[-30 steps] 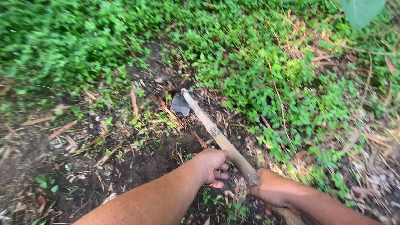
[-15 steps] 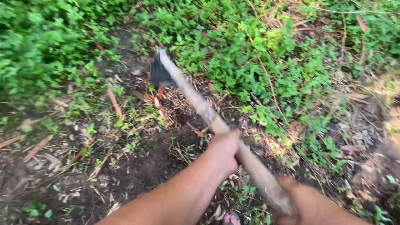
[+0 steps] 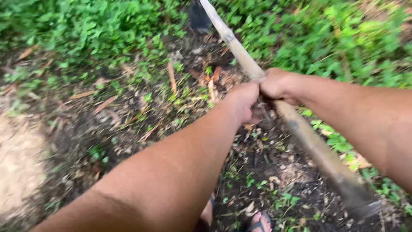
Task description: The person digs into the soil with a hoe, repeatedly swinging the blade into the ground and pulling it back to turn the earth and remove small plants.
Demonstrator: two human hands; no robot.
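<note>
I have both hands side by side on the long, pale wooden hoe handle. The left hand is clenched around the shaft; the right hand grasps it just beyond, the two touching. The handle runs from lower right to the top edge, where the dark metal blade sits raised over bare dark soil. Green ground-cover plants border the soil. A sandalled foot shows at the bottom.
</note>
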